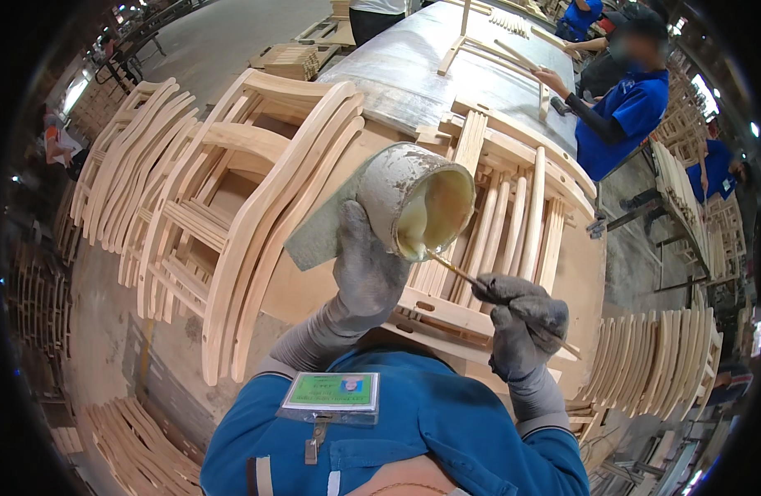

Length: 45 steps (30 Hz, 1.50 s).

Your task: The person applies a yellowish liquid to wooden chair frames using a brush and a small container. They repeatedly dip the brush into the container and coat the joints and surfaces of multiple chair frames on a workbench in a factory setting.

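My left hand point(366, 269), in a grey glove, is closed around the lower side of a whitish pot point(385, 194) crusted with drips. Tilted, the pot has its mouth toward the right and toward me, and pale yellowish glue-like liquid point(413, 227) lies along its lower inside wall. A thin stick point(459, 271) is pinched in my gloved right hand point(525, 322), its far tip at the pot's lip, wet with the liquid. Whether that tip has bristles I cannot tell. Behind the pot shows a flat grey-green sheet point(314, 227), close to my left hand.
Below the pot, wooden frame pieces and round rods point(513, 223) lie on a brown board point(583, 281). Chair-back frames point(265, 190) stand stacked at left, curved slats point(645, 364) at right. Across a grey-topped table point(397, 74), a co-worker in blue point(624, 107) handles wooden parts.
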### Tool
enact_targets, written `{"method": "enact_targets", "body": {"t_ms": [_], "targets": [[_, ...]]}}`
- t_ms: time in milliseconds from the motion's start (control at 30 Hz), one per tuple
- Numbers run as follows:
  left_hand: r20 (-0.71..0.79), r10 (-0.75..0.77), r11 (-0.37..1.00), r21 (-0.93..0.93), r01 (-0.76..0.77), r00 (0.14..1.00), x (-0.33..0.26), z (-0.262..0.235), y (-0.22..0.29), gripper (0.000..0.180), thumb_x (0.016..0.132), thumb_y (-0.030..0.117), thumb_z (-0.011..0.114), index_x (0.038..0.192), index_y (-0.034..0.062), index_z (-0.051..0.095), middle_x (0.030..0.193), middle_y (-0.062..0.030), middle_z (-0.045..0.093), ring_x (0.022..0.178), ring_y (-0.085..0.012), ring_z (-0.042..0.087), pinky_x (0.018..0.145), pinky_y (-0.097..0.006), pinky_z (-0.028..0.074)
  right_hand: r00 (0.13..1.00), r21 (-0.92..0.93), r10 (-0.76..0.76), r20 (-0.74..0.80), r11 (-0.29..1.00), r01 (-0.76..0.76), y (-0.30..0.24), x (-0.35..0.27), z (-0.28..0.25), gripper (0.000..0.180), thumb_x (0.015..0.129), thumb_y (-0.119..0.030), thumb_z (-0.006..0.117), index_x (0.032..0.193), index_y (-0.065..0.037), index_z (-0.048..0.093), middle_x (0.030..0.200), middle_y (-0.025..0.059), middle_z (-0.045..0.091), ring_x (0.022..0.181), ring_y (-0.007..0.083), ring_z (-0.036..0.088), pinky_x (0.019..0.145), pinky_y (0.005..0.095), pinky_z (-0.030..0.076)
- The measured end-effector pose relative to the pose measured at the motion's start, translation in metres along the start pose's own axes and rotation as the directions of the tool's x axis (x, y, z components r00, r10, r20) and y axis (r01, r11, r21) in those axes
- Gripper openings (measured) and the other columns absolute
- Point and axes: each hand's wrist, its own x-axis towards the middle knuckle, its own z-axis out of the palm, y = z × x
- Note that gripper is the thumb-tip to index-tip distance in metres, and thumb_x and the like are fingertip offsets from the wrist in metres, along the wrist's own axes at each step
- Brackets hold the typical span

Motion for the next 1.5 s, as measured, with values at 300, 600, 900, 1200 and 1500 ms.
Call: {"method": "enact_targets", "body": {"t_ms": [300,600,900,1200,1500], "targets": [[-0.265,0.157,0.982,0.143,-0.122,0.951,0.030,-0.048,-0.015,0.048,0.096,0.038,0.033,0.131,0.0059,0.036,0.130,-0.0097,0.044,0.121,-0.0227,0.042,0.102,-0.038,0.035,0.868,0.106,0.427,-0.252,0.904,-0.414,0.033,0.090,-0.025,0.015,0.083,-0.002,0.058,0.093,0.005,0.051,0.095,0.0191,0.062,0.088,0.0254,0.063,0.077,0.0354,0.055],[-0.341,0.120,0.992,0.007,-0.125,0.933,0.065,-0.079,-0.006,0.040,0.096,0.032,0.038,0.128,0.0078,0.041,0.125,-0.0066,0.048,0.115,-0.0190,0.047,0.098,-0.033,0.040,0.872,-0.294,0.284,-0.399,0.861,-0.416,0.193,0.260,-0.168,0.023,0.080,-0.013,0.066,0.085,0.006,0.055,0.073,0.0129,0.060,0.059,0.0178,0.062,0.053,0.0284,0.056],[-0.495,0.078,0.996,0.003,-0.088,0.866,0.065,-0.105,0.007,0.040,0.094,0.033,0.043,0.127,0.0104,0.042,0.122,-0.0039,0.050,0.112,-0.0168,0.049,0.091,-0.030,0.046,0.813,-0.264,0.400,-0.423,0.804,-0.533,0.233,0.276,-0.174,0.018,0.077,-0.008,0.067,0.079,0.005,0.054,0.071,0.0132,0.060,0.054,0.0196,0.061,0.049,0.0308,0.057],[-0.529,0.075,0.996,-0.008,-0.093,0.845,0.067,-0.106,0.006,0.041,0.093,0.034,0.045,0.127,0.0112,0.043,0.123,-0.0036,0.049,0.111,-0.0165,0.050,0.091,-0.030,0.046,0.845,-0.519,0.331,-0.420,0.676,-0.523,0.221,0.278,-0.144,0.022,0.077,-0.014,0.066,0.078,0.005,0.055,0.069,0.0119,0.060,0.053,0.0170,0.060,0.049,0.0285,0.055],[-0.505,0.084,0.994,-0.015,-0.106,0.859,0.066,-0.109,0.009,0.042,0.093,0.035,0.044,0.126,0.0092,0.043,0.121,-0.0051,0.051,0.111,-0.0182,0.050,0.092,-0.031,0.045,0.936,-0.586,0.276,-0.218,0.730,-0.352,0.250,0.288,-0.150,0.023,0.078,-0.019,0.064,0.082,0.002,0.056,0.060,0.0053,0.058,0.050,0.0127,0.054,0.049,0.0255,0.046]]}}
